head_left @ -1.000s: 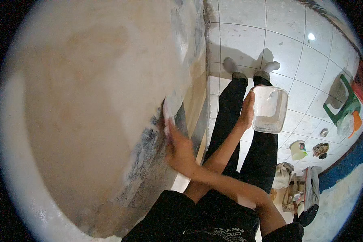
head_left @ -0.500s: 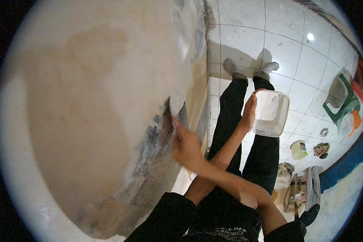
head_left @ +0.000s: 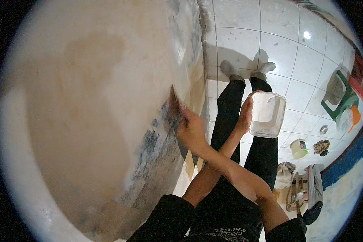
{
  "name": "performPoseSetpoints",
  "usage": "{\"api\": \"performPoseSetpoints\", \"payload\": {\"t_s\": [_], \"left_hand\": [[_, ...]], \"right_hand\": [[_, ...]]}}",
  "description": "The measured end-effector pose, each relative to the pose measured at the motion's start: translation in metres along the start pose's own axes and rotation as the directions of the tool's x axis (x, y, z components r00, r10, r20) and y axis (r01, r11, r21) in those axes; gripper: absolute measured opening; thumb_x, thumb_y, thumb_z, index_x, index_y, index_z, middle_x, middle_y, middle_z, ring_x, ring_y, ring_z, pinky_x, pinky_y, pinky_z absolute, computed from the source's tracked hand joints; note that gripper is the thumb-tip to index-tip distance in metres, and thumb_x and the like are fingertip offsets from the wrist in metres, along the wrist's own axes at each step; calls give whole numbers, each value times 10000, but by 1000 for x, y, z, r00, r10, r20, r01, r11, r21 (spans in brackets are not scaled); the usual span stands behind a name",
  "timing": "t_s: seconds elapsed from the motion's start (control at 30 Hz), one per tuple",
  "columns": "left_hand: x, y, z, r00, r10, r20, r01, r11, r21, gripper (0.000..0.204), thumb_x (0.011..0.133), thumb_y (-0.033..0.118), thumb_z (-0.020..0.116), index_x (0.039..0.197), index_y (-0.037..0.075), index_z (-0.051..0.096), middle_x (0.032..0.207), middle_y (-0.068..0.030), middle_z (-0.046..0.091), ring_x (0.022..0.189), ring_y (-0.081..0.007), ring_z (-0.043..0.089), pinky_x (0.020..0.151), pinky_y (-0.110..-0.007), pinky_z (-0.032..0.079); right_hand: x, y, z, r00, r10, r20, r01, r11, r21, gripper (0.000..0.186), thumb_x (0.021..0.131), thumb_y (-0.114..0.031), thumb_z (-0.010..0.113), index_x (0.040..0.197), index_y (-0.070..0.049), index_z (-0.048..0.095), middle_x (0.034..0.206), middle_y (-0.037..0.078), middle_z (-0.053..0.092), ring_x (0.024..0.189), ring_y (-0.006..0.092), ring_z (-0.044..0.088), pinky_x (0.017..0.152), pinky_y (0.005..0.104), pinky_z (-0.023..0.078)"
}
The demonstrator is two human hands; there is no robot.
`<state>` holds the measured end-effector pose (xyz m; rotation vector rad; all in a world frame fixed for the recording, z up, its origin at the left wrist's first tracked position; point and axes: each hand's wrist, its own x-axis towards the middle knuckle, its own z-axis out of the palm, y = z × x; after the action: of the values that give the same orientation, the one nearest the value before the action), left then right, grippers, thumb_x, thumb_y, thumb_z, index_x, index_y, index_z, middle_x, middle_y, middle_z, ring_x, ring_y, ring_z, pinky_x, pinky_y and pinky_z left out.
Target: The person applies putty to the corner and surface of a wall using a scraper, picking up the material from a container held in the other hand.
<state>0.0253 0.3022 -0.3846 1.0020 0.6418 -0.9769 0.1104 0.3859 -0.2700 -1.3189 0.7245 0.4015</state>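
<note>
My forearms cross, the right one over the left. Closed round the handle of what looks like a putty knife, my right hand holds its thin blade against the wall on the left. Around the blade the wall has dark grey patches, with pale, smooth plaster-like coating beyond them. My left hand grips the side of a clear, squarish plastic tub in front of my legs. White residue coats the inside of the tub. The fingers behind it are partly hidden.
White tiles cover the floor under my feet. Off to the right are a green plastic object, an orange piece, a pale bucket, a crumpled cloth and bags. A blue band edges the right side.
My right hand and the putty knife have moved up the picture along the wall, and the blade's edge now shows more clearly. The left hand still holds the tub in nearly the same place.
</note>
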Motion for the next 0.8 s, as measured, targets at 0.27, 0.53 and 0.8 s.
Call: {"api": "performPoseSetpoints", "payload": {"t_s": [0.27, 0.53, 0.8], "left_hand": [[-1, 4, -4, 1000, 19, 5, -19, 998, 68, 607, 989, 470, 324, 1332, -24, 403, 1336, -135, 446, 1238, -199, 395, 1076, -329, 254], [0, 6, 1, 999, 24, -45, -15, 982, 187, 587, 995, 461, 311, 1315, -19, 420, 1305, -131, 469, 1206, -200, 419, 1058, -327, 276], [-2, -1, -6, 1000, 20, -6, -19, 995, 96, 560, 995, 480, 287, 1287, 29, 444, 1184, -117, 543, 1101, -182, 524, 962, -321, 404]], "right_hand": [[-88, -89, -35, 933, -108, 342, 23, 969, 245, 643, 751, 97, 460, 1379, 2, 358, 1199, 291, 532, 1066, 413, 561, 870, 404, 475], [22, 42, -9, 997, 2, -72, -9, 996, -90, 480, 776, 35, 481, 1256, 46, 455, 845, 297, 599, 769, 425, 625, 671, 442, 497], [-67, -35, -5, 962, -21, 271, -18, 990, 142, 523, 809, 65, 446, 1330, 37, 412, 860, 299, 586, 749, 365, 650, 672, 365, 495]]}}
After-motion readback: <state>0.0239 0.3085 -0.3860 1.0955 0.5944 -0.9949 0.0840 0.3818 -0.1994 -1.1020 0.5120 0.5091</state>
